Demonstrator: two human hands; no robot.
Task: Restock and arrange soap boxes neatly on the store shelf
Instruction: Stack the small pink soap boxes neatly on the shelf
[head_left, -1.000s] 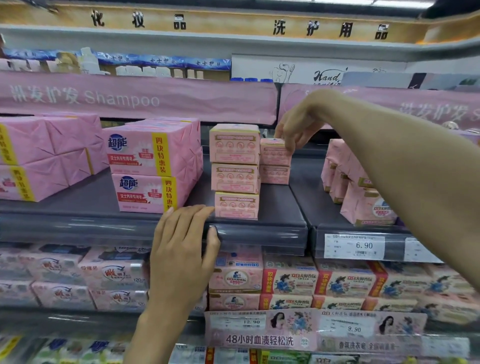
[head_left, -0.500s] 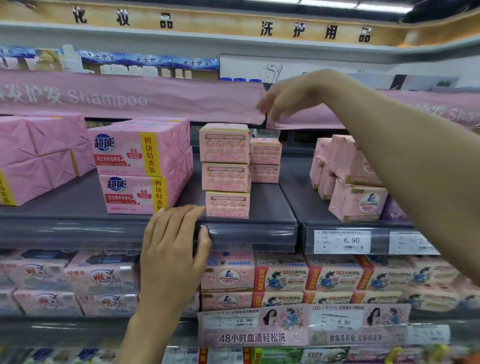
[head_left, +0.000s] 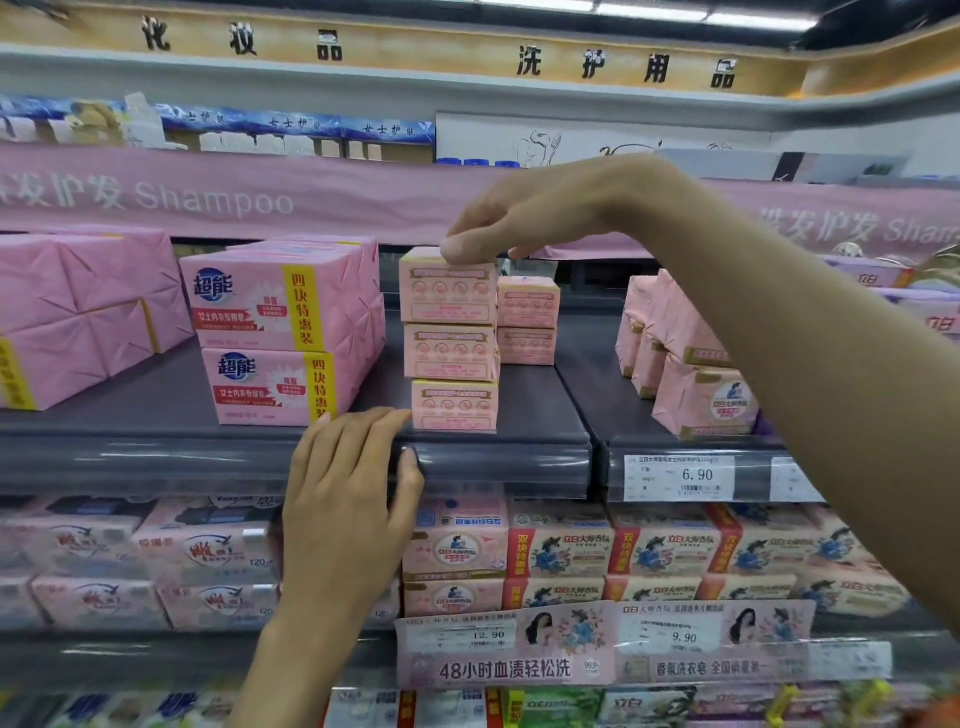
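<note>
Three small pink soap boxes stand stacked at the front of the grey shelf (head_left: 524, 405): top box (head_left: 449, 293), middle box (head_left: 451, 353), bottom box (head_left: 454, 408). Behind them is a lower stack of two more boxes (head_left: 527, 312). My right hand (head_left: 530, 218) reaches in from the right and pinches the top box from above, thumb on its front upper edge and fingers behind it. My left hand (head_left: 353, 499) lies flat on the shelf's front lip just left of the bottom box. Its thumb hooks over the rail and it holds nothing.
Two large pink four-pack soap boxes (head_left: 280, 306) are stacked left of the small boxes, with wrapped pink packs (head_left: 78, 312) further left. More pink soap packs (head_left: 696, 384) sit on the right section above a 6.90 price tag (head_left: 680, 475). A pink banner (head_left: 208, 200) hangs above. The lower shelf (head_left: 561, 551) is packed with soap.
My right hand left the rear two-box stack, rose, moved left and came down onto the front stack's top box. My left hand stayed on the shelf edge.
</note>
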